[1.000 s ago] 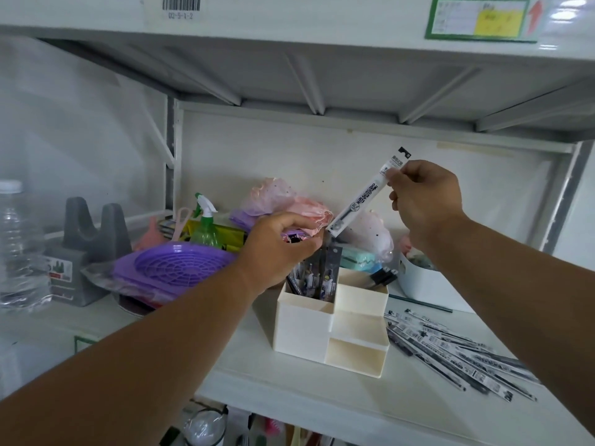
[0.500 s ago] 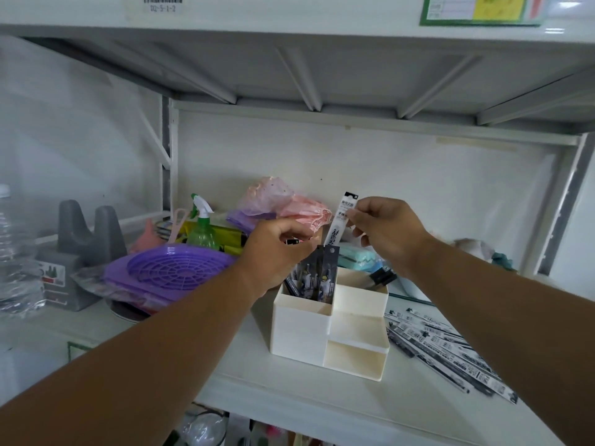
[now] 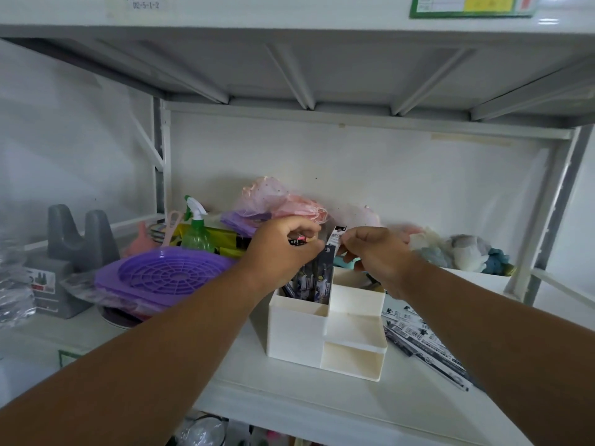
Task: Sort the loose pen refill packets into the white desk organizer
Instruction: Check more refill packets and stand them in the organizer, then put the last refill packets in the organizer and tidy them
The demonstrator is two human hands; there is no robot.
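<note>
The white desk organizer (image 3: 299, 329) stands on the shelf in the middle, with stepped compartments. Its tall back-left compartment holds several upright refill packets (image 3: 314, 281). My left hand (image 3: 283, 249) grips the tops of those packets from the left. My right hand (image 3: 373, 249) pinches the top of one white refill packet (image 3: 336, 238), which stands nearly upright with its lower end in the same compartment. Loose refill packets (image 3: 421, 339) lie flat on the shelf to the right of the organizer, partly under my right forearm.
A purple plastic basket (image 3: 167, 275), a green spray bottle (image 3: 196, 233) and a grey stand (image 3: 70, 252) sit to the left. Pink bags (image 3: 283, 201) lie behind the organizer. A white bin (image 3: 476, 278) of soft items is at the back right. A shelf hangs close overhead.
My right hand has come down and left from head height, turning the white packet upright and lowering it into the tall compartment. My left hand has stayed on the standing packets.
</note>
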